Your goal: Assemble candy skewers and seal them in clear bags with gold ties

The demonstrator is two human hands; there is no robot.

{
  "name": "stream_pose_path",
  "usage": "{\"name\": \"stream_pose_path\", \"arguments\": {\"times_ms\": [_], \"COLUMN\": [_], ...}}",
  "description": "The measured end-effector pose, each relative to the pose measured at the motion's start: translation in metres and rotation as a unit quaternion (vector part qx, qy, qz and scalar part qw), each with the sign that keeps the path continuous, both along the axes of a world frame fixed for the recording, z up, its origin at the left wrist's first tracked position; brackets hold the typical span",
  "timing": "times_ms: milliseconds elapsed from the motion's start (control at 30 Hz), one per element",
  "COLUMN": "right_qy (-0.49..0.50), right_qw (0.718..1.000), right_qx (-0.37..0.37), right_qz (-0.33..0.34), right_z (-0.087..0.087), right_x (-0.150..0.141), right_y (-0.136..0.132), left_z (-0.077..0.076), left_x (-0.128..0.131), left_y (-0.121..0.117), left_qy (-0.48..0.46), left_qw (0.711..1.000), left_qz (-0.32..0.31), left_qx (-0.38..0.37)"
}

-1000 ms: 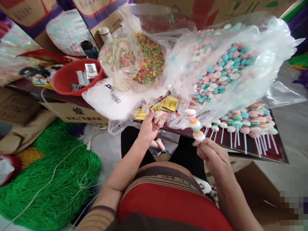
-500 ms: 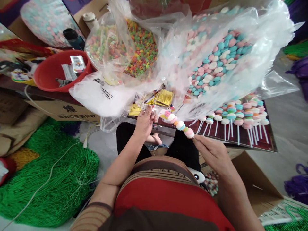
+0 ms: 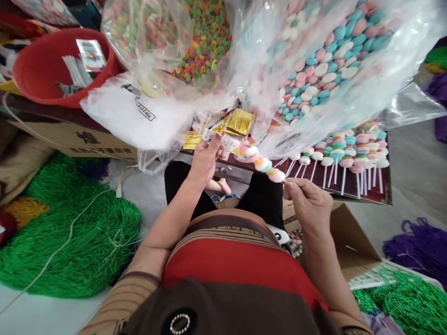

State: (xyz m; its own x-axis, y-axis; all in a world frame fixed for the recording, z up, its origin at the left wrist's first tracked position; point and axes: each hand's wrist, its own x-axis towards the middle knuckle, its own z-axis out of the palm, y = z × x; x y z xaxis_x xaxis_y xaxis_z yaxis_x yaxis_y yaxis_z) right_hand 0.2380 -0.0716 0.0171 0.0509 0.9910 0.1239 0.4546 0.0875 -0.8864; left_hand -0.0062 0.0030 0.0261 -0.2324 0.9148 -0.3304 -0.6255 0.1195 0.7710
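My right hand (image 3: 309, 200) pinches the stick end of a marshmallow skewer (image 3: 264, 165), threaded with pink, white, blue, orange and green pieces. The skewer slants up to the left, its far tip at the mouth of a clear printed candy bag (image 3: 230, 143). Closed fingers of my left hand (image 3: 206, 160) grip that bag; whether the tip is inside it is hard to make out. Just beyond lie gold twist ties (image 3: 240, 122). Finished-looking marshmallow skewers (image 3: 337, 151) rest in a pile on the table's right end, white sticks toward me.
Large clear bags hold marshmallows (image 3: 323, 70) and ring-shaped gummies (image 3: 206, 42). A red basin (image 3: 38, 65) with white sticks stands at the left, beside a white plastic bag (image 3: 139, 125). Green cord (image 3: 70, 232) heaps on the floor; an open cardboard box (image 3: 352, 246) is at the right.
The view has shifted closer to the table. My right hand has turned more upright, still pinching the skewer's stick. My left hand keeps its grip on the candy bag.
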Motion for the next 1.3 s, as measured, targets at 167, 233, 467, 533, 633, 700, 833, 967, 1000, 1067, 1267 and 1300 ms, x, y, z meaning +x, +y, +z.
{"name": "stream_pose_path", "arguments": {"times_ms": [167,233,467,533,633,700,833,967,1000,1067,1267,1300], "right_qy": [-0.030,-0.030,0.036,0.042,0.040,0.029,0.000,-0.012,-0.015,-0.020,0.002,0.011], "right_qw": [0.999,0.998,0.997,0.997,0.998,0.999,0.999,0.998,0.998,0.998,0.999,0.999], "right_qx": [0.038,0.061,0.042,0.024,0.012,0.020,0.046,0.044,0.042,0.043,0.051,0.045], "right_qz": [-0.009,-0.011,-0.057,-0.056,-0.040,-0.017,0.014,0.035,0.041,0.042,-0.004,-0.009], "right_z": [-0.007,-0.013,-0.029,-0.028,-0.023,-0.019,-0.014,-0.013,-0.014,-0.016,-0.026,-0.029], "right_x": [0.007,0.008,0.008,0.008,0.009,0.009,0.012,0.018,0.019,0.020,0.015,0.013], "right_y": [0.001,0.002,0.002,0.001,0.000,0.001,0.002,0.003,0.003,0.003,0.003,0.003], "left_z": [-0.003,-0.004,-0.008,-0.009,-0.009,-0.007,-0.005,-0.008,-0.010,-0.012,-0.022,-0.024], "left_x": [0.000,0.000,0.001,0.002,0.002,0.001,0.001,-0.001,-0.001,-0.002,-0.005,-0.005], "left_y": [0.000,0.000,-0.001,-0.001,-0.001,-0.001,0.000,0.001,0.001,0.001,-0.002,-0.002], "left_qy": [0.016,0.040,0.070,0.070,0.085,0.097,0.094,0.097,0.101,0.106,0.176,0.192], "left_qw": [1.000,0.998,0.993,0.991,0.991,0.992,0.993,0.992,0.992,0.989,0.975,0.971], "left_qz": [-0.007,-0.022,-0.047,-0.051,-0.050,-0.044,-0.034,-0.036,-0.039,-0.050,-0.067,-0.068], "left_qx": [0.025,0.032,0.085,0.098,0.089,0.071,0.063,0.067,0.071,0.085,0.117,0.123]}}
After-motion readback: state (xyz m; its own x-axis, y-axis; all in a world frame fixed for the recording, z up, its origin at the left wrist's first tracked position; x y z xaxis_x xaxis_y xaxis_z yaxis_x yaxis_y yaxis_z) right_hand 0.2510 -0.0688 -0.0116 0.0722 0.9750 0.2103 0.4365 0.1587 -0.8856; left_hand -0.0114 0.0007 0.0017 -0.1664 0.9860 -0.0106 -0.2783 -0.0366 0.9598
